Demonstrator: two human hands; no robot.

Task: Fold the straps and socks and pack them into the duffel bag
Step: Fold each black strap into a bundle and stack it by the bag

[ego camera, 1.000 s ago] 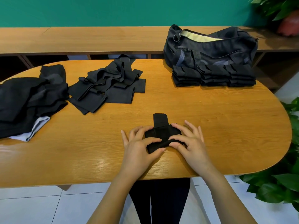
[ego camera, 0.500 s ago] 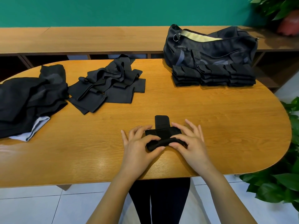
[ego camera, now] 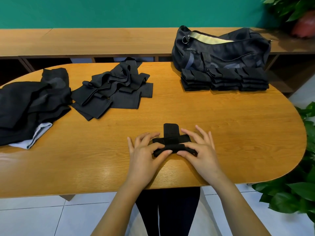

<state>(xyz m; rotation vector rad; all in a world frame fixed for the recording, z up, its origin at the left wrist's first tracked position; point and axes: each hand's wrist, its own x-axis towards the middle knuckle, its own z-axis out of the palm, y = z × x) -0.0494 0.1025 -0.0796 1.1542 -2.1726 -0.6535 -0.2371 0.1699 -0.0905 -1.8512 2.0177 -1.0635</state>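
Note:
A small black strap [ego camera: 171, 139] lies on the wooden table [ego camera: 238, 133] near its front edge, partly rolled, with a tab sticking out away from me. My left hand [ego camera: 144, 154] pinches its left end between thumb and forefinger. My right hand [ego camera: 197, 150] pinches the right end the same way, other fingers spread. A loose heap of black straps [ego camera: 112, 89] lies at the back middle. Folded black pieces [ego camera: 223, 80] sit in neat stacks at the back right, in front of the dark duffel bag [ego camera: 221, 50], whose zip is open.
A pile of black cloth with a white patch [ego camera: 29, 106] covers the table's left end. A wooden bench [ego camera: 102, 41] runs behind the table along a green wall. Leafy plants [ego camera: 298, 184] stand at the right, beyond the table's rounded end.
The rolled part of the strap has turned away from me toward the tab, growing thicker. Both hands have kept their grip and shifted slightly forward.

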